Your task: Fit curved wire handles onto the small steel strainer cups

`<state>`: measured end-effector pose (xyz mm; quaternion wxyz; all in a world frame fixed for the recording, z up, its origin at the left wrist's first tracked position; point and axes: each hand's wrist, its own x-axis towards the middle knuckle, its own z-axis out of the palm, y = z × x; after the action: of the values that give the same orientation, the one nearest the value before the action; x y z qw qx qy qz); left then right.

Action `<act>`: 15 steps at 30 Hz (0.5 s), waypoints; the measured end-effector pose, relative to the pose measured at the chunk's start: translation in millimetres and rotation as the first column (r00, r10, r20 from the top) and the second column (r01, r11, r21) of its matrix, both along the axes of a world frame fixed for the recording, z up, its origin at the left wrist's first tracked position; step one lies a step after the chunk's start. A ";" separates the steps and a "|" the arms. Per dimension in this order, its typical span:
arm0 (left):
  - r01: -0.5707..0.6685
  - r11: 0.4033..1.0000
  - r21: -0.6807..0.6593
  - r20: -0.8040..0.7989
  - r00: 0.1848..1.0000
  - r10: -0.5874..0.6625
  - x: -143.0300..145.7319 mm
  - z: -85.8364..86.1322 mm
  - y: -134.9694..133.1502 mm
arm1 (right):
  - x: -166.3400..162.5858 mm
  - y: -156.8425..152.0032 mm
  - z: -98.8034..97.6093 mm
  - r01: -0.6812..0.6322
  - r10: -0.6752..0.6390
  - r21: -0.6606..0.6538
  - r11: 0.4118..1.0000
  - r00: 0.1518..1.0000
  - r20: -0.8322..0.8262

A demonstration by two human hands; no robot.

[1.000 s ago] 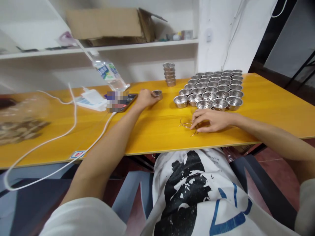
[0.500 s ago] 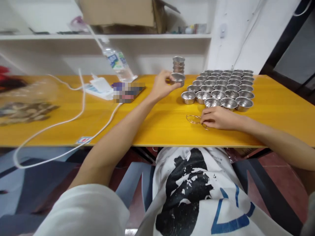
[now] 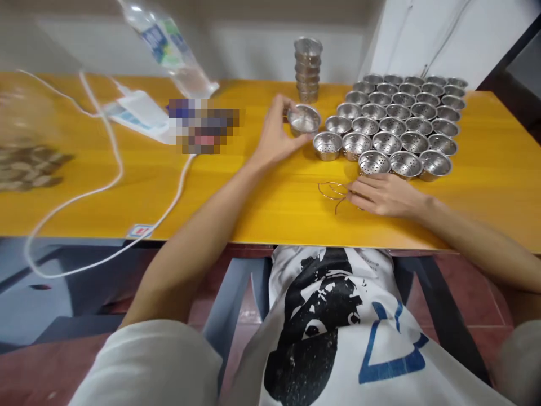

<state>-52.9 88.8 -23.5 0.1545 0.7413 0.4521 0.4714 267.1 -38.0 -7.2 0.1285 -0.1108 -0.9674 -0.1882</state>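
My left hand (image 3: pixel 276 132) has its fingers and thumb around a small perforated metal cup (image 3: pixel 304 119), which is upright with its mouth up. Behind that cup stands a stack of similar metal cups (image 3: pixel 308 67). My right hand (image 3: pixel 382 194) is closed on a thin copper-coloured wire piece with loops (image 3: pixel 332 192), low over the table near its front edge. The fingers hide part of the wire. Just beyond the right hand, several rows of open perforated metal cups (image 3: pixel 387 144) stand close together; the nearest row is almost at the knuckles.
A clear plastic bottle (image 3: pixel 169 48) and a white power strip (image 3: pixel 139 115) lie at the back left. A white cable (image 3: pixel 116 169) loops across the yellow table (image 3: pixel 270 220) and over its front edge. Blurred brownish pieces (image 3: pixel 27 169) lie in a heap at far left.
The view has tipped downward. My left hand has brought its cup away from the stack, nearer the front left of the rows. The wire in my right hand has turned slightly.
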 end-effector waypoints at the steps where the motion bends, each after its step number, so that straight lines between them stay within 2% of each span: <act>1: 0.000 1.000 -0.014 0.000 1.000 0.000 0.4 -0.8 -2.7 | 2.0 1.9 -2.0 0.004 -0.006 -0.032 0.999 0.998 -0.060; 4: -0.005 0.999 -0.033 -0.004 1.000 0.005 2.8 -2.0 -9.5 | 7.8 4.5 -6.6 0.011 -0.037 -0.106 0.994 0.970 -0.241; 6: -0.007 1.000 -0.029 -0.012 1.000 0.007 4.2 -3.3 -12.8 | 9.9 3.8 -6.1 0.000 -0.030 -0.099 0.995 0.954 -0.300; 11: -0.032 0.999 0.014 0.020 0.999 0.032 -2.3 -9.4 -11.6 | 7.0 1.3 7.1 -0.092 0.102 0.053 0.994 0.967 -0.235; 15: -0.179 0.984 -0.005 0.109 0.978 0.179 -21.3 -20.6 -0.3 | 1.6 3.5 12.3 -0.167 0.152 -0.025 0.986 0.944 -0.294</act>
<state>-74.2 88.5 -44.1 0.1343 0.6712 0.5067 0.5242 268.7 -34.5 5.1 0.2813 -0.0617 -0.9481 -0.1348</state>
